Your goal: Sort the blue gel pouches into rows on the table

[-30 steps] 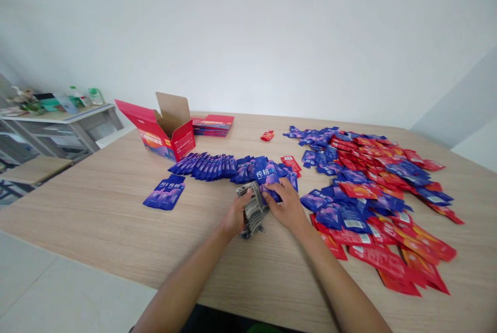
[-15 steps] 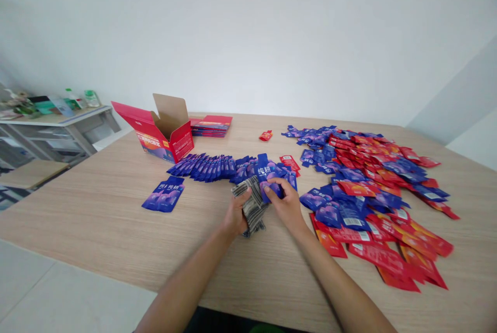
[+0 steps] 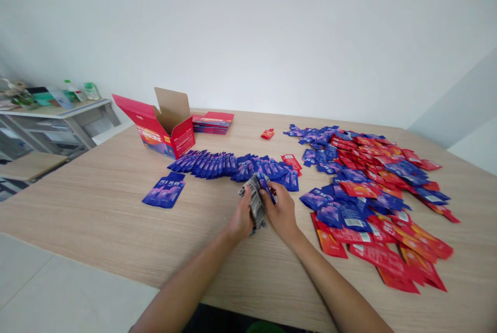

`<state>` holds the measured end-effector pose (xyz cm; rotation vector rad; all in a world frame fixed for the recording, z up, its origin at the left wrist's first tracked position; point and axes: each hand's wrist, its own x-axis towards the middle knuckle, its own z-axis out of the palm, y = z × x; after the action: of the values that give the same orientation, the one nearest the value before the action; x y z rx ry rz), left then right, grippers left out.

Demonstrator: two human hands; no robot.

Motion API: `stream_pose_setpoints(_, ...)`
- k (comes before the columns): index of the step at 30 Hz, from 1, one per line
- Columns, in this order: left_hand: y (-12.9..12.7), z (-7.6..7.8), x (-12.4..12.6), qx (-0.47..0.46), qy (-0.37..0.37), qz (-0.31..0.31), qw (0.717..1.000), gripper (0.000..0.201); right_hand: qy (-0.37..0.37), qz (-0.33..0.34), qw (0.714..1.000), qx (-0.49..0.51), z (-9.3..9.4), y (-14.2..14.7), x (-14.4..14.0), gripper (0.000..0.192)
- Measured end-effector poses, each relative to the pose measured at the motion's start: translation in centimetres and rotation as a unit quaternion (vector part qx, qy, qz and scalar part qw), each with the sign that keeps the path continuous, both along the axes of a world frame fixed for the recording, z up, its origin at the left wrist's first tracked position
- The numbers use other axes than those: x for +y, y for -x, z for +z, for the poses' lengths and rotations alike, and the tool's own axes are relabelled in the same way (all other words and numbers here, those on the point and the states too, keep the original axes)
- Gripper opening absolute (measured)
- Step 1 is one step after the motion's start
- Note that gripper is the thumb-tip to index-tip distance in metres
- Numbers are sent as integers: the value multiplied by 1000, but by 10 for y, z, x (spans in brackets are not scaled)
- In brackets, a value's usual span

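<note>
Centre of frame, just below the middle: left hand (image 3: 241, 217) and right hand (image 3: 280, 211) closed from either side around an upright stack of sachets (image 3: 256, 201), silver-grey striped backs facing the camera, one blue sachet (image 3: 267, 187) pressed against the stack's right face under the right thumb. Stack held just above the light wooden table (image 3: 97, 219), forearms reaching in from the bottom edge.

Directly behind the hands, running toward the left: overlapping row of blue sachets (image 3: 217, 165), fanned like dominoes. Left of centre: two blue sachets lying side by side (image 3: 164, 190), well apart from the hands. Upper left of the tabletop: open red carton (image 3: 161, 128), flap raised, with a pile of flattened red cartons (image 3: 213, 122) just behind it. Near the top centre of the table: lone small red sachet (image 3: 267, 134). Right half of the frame: loose heap of red and blue sachets (image 3: 373, 188), spreading toward the lower right, its near edge just beside the right wrist. Far left edge: grey shelf unit (image 3: 58, 120) carrying bottles and small clutter against the white wall.
</note>
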<state>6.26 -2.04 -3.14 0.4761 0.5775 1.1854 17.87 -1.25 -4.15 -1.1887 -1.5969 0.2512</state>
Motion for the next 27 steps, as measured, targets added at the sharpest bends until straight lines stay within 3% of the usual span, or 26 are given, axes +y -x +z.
stream_pose_setpoints(6,1,-3,4,3,-1,-22,1000,59,39,28,998,36,-6,2,-1,27)
stream_pose_setpoints(13,0,-4,5,27,1,-10,1000,63,34,97,994,32,3,-8,4,24)
stream_pose_setpoints(18,4,4,4,-5,23,-58,998,72,89,129,963,220,9,-14,12,29)
stream_pose_setpoints(22,15,13,3,-22,59,-100,993,71,81,92,918,377,20,-26,20,35)
stream_pose_setpoints(27,36,21,6,-60,110,-189,974,70,43,40,906,420,36,-47,28,35)
